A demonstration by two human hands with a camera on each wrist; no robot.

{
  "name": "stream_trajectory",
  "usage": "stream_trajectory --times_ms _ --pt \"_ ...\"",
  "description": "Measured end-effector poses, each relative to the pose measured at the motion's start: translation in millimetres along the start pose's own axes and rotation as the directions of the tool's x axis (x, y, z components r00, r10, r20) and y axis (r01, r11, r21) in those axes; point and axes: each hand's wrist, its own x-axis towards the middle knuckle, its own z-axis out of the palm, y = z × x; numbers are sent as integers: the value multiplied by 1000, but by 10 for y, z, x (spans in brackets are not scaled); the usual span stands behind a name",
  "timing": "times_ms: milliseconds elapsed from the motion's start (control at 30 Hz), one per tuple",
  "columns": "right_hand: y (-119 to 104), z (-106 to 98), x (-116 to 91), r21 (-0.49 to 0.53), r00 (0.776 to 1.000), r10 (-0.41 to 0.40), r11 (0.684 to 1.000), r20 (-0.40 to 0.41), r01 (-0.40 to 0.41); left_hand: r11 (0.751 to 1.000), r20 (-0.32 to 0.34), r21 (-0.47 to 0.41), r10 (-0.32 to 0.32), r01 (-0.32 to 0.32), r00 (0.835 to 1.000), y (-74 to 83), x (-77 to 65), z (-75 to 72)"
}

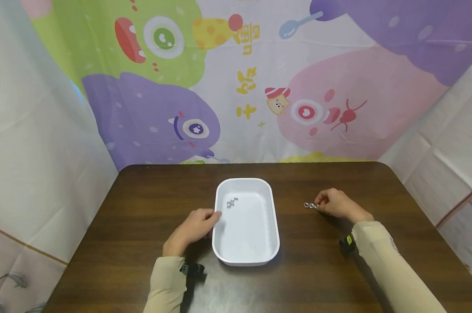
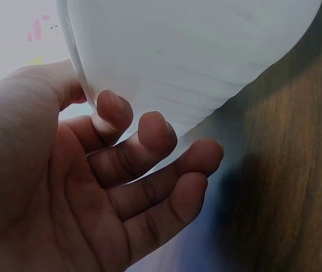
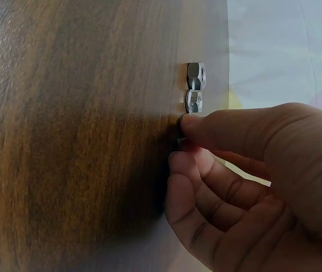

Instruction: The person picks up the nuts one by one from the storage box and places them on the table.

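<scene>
A white rectangular tray [image 1: 245,243] stands on the table. My left hand [image 1: 196,226] grips its left rim, thumb over the edge and fingers curled along the outside; the left wrist view shows the fingertips near the tray's outer wall [image 2: 206,51]. Inside, toward the upper left, lies a small cluster of metal hex nuts [image 1: 231,203]. To the right of the tray, a short row of shiny hex nuts [image 1: 307,205] rests on the wood. My right hand [image 1: 337,204] pinches at the row's near-hand end, its fingertips mostly hiding the nut there. Two nuts [image 3: 195,76] show beyond the thumb.
The dark wooden table [image 1: 161,187] has rounded far corners. Behind it hangs a cartoon-printed cloth [image 1: 251,143], and pale cloth walls [image 1: 44,143] flank both sides. Each wrist wears a small black camera [image 1: 347,244].
</scene>
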Motion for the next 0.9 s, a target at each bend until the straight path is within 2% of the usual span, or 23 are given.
stream_trajectory --times_ms 200,433,700,800,900 --pt "-11 -17 -30 14 1000 -16 1000 12 15 1000 -10 7 17 -17 1000 -13 10 4" --pt "-8 -51 -43 67 998 27 997 59 -31 999 -20 7 31 -31 999 -7 14 0" --pt "-91 -178 -120 144 975 39 987 217 -72 999 -22 23 36 -35 999 20 25 -12" --pt "-131 -233 -148 129 968 56 988 246 -90 999 -18 24 27 -27 999 23 17 -10" --pt "-156 -267 -169 83 971 71 992 228 -92 999 -17 25 34 -33 999 18 19 1"
